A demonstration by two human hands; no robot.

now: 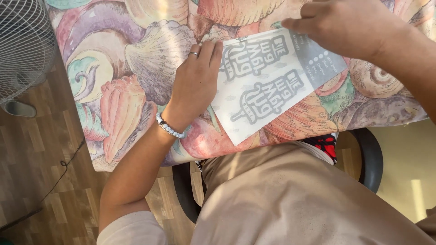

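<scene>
Head view, looking straight down: I saw a pale sheet [272, 86] w/ grey printed shapes lying flat on the desk [136, 68], which was covered by a cloth patterned w/ big seashells in pink, green and purple. The sheet sat near the desk's front edge, just above my lap. Its long axis ran on a diagonal, from the lower-left corner near my body up to the far right.

My left hand [195, 86] lay palm down on the sheet's left end, fingers [210, 52] together and stretched flat, tips pointing away from me. They pressed the edge rather than gripped it; nothing was clamped. A ring showed on one finger and a bead bracelet [170, 129] at the wrist.

My right hand [349, 27] rested on the sheet's far-right corner, fingers [295, 23] curled close together w/ tips toward the left, touching the top edge. I couldn't tell whether they pinched the paper or only pressed it.

So the sheet stretched between both hands, each at one end; the left was nearer my body.

Off to the left, a white fan grille [22, 45] stood over a wood floor [36, 172]; a dark chair [370, 159] showed beneath me.
</scene>
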